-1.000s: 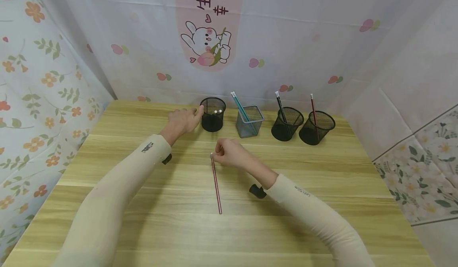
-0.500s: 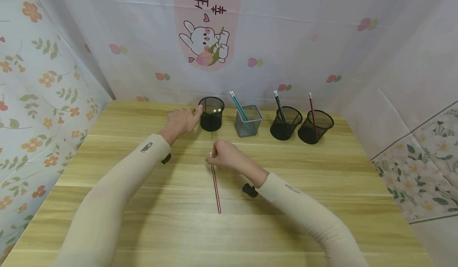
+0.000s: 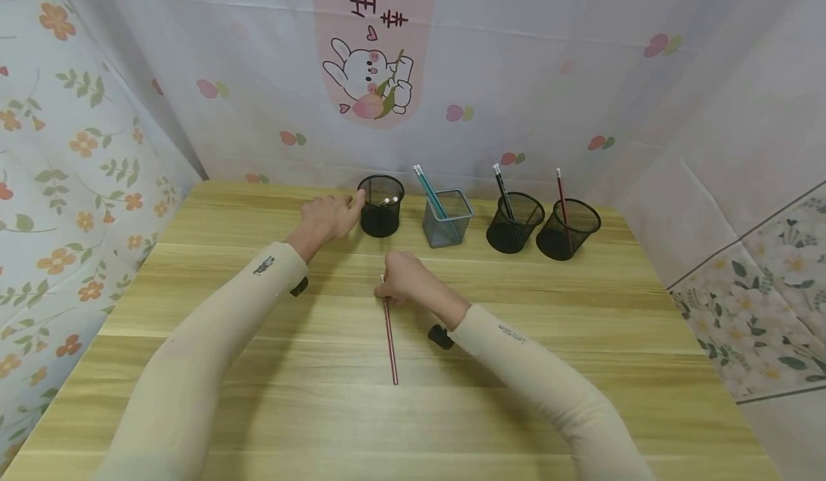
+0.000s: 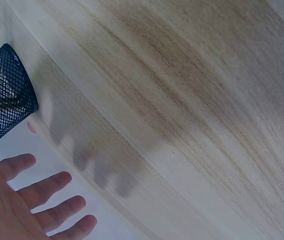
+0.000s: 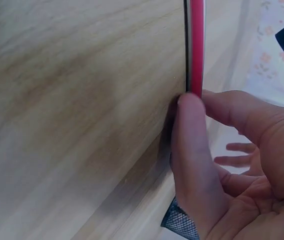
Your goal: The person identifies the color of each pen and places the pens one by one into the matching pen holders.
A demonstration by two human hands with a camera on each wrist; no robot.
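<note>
A red pencil [image 3: 391, 345] lies lengthwise on the wooden table, its white-tipped end away from me. My right hand [image 3: 409, 280] pinches it near that end; in the right wrist view the thumb and a finger [image 5: 193, 135] meet on the pencil [image 5: 196, 50]. My left hand [image 3: 329, 217] is beside a round black mesh pencil cup [image 3: 381, 219], thumb right at its rim and the other fingers [image 4: 57, 212] extended. Inside this cup are a couple of white-tipped pencils [image 3: 391, 201], mostly hidden by the mesh.
To the right stand a grey square mesh cup [image 3: 444, 234] with teal pencils [image 3: 431, 193], a black mesh cup [image 3: 503, 239] with black pencils [image 3: 504, 191], and another black cup [image 3: 556, 243] with a red pencil [image 3: 562, 194]. A printed curtain [image 3: 271, 72] hangs behind the table [image 3: 310, 409].
My right hand has shifted a little left and nearer me, its fingers now slightly farther down the pencil from the white tip. The left hand and the cups stay put.
</note>
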